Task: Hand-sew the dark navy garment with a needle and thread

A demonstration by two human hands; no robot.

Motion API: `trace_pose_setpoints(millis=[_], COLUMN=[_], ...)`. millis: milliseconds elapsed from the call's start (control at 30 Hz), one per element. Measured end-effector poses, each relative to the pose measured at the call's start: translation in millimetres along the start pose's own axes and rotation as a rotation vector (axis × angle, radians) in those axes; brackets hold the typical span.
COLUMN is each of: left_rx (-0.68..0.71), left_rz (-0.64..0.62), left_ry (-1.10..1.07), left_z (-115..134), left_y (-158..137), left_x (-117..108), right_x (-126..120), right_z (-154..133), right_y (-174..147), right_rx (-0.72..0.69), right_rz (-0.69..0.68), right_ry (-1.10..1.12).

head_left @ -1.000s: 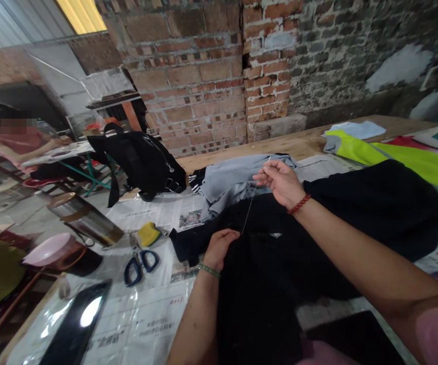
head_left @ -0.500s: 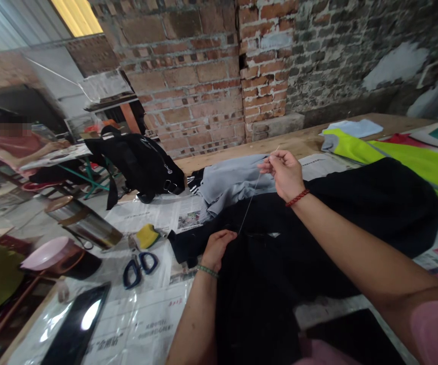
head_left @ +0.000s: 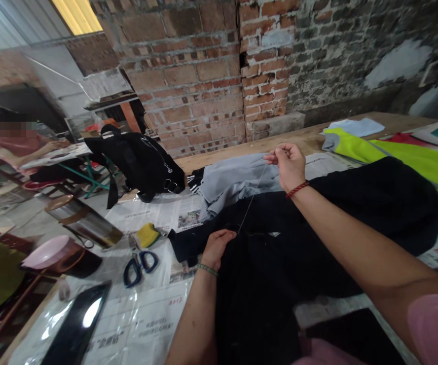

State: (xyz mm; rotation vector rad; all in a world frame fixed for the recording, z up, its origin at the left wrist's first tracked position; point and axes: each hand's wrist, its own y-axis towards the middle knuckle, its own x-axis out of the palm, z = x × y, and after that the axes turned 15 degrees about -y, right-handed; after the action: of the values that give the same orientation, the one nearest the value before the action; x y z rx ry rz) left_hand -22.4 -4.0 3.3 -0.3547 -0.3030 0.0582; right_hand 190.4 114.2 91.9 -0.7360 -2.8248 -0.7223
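A dark garment (head_left: 272, 274) lies spread across the table in front of me. My left hand (head_left: 219, 247) is closed, fingertips pinching a bit of the dark cloth. From beside those fingertips a pale thread (head_left: 252, 198) runs taut up and to the right. At its upper end my right hand (head_left: 289, 165) is raised above the garment, thumb and fingers pinched on the thread. Whether a needle is in the right fingers I cannot make out. A small whitish mark (head_left: 275, 234) shows on the cloth right of my left hand.
Left of the garment lie blue-handled scissors (head_left: 140, 267), a yellow sponge (head_left: 147, 235) and a dark phone (head_left: 76, 327) on newspaper. A steel flask (head_left: 84, 220), pink-lidded container (head_left: 63, 256) and black bag (head_left: 137, 165) stand beyond. Grey cloth (head_left: 234, 177) and a yellow vest (head_left: 397, 159) lie behind. A person sits far left.
My right hand has shifted slightly right and turned, its fingers curling further over the thread. The thread remains taut. My left hand has stayed in place on the cloth.
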Motion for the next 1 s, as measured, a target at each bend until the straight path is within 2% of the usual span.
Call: trace_pose_setpoints(millis=[167,233,300,367,433,500,533,700,833,1000], left_rx=[0.001,0.018,0.036,0.047,0.044,0.039,0.04,0.096,0.081,0.049], left_rz=[-0.01,-0.007,0.003,0.004,0.002,0.002,0.004,-0.015,-0.054,-0.123], left_ry=[0.002,0.002,0.006,0.01,0.008,0.002,0.001,0.008,0.036,0.252], left_z=[0,-1,-1,-1,-1,0,0,2,4,15], left_y=[1,2,2,3,3,2,2,2,-3,-13], left_x=[-1,-1,-2,-2,-3,-2,-2,1,1,-2], right_x=[-3,-7,-13,-22,-32,-40,-42,-36,-33,-51], right_z=[4,6,8,9,8,6,6,13,30,36], right_y=[10,2,-17,-47,-81,-114,-128,-171,-173,-133], right_rx=[-0.043,-0.032,-0.017,-0.044,-0.192,-0.337,-0.359,-0.346,-0.286,-0.346], right_rz=[0.034,-0.014,-0.163,-0.376,-0.483,-0.51,-0.523,-0.519,-0.598,-0.578], right_ry=[-0.04,-0.097,-0.226,-0.433,-0.658,-0.796,-0.847,-1.137,-1.293,-1.159])
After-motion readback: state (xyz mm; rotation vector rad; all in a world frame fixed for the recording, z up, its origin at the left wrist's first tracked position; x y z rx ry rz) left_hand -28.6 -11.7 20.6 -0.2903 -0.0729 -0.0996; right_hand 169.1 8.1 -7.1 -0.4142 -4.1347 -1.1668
